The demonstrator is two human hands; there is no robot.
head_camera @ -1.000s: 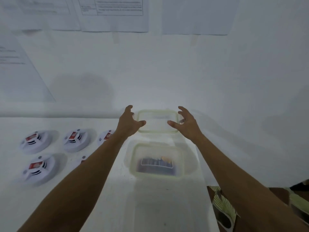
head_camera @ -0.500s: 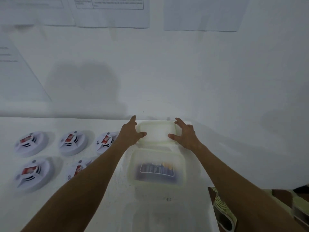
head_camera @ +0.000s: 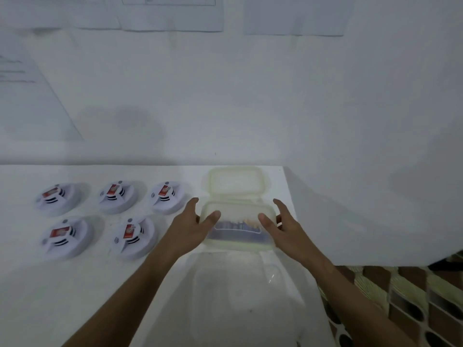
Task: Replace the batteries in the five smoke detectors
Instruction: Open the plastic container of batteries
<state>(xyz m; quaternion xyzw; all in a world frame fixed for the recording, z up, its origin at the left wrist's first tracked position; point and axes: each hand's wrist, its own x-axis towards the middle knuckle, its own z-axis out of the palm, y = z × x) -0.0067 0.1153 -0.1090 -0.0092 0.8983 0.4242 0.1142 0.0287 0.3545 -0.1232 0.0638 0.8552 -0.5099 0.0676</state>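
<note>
On the white desk, a translucent plastic container sat near the right edge, with its lid lying flat just behind it, close to the far right corner. Through the cloudy wall of the container a row of batteries showed as a dark bluish band, with something pale orange beside them (too blurred to name).

The left hand was at the container's left side, its fingers loosely spread and its thumb over the rim; the fingers were straight enough that it gripped nothing, though the fingertips seemed to touch the container's wall. The right hand mirrored it at the container's right side, fingers apart and relaxed, thumb reaching over the rim, likewise clamped on nothing. Whether either palm actually pressed the plastic could not be told.

Five white round smoke detectors lay on the left half of the desk in two rows. The far row held three: the far-left smoke detector, the far-middle smoke detector and the far-right smoke detector. The near row held two: the near-left smoke detector and the near-right smoke detector, the last lying just beside the left forearm. Each bore a red label on its top.

Printed paper sheets hung on the white wall behind the desk. A patterned floor showed beyond the desk's right edge.
</note>
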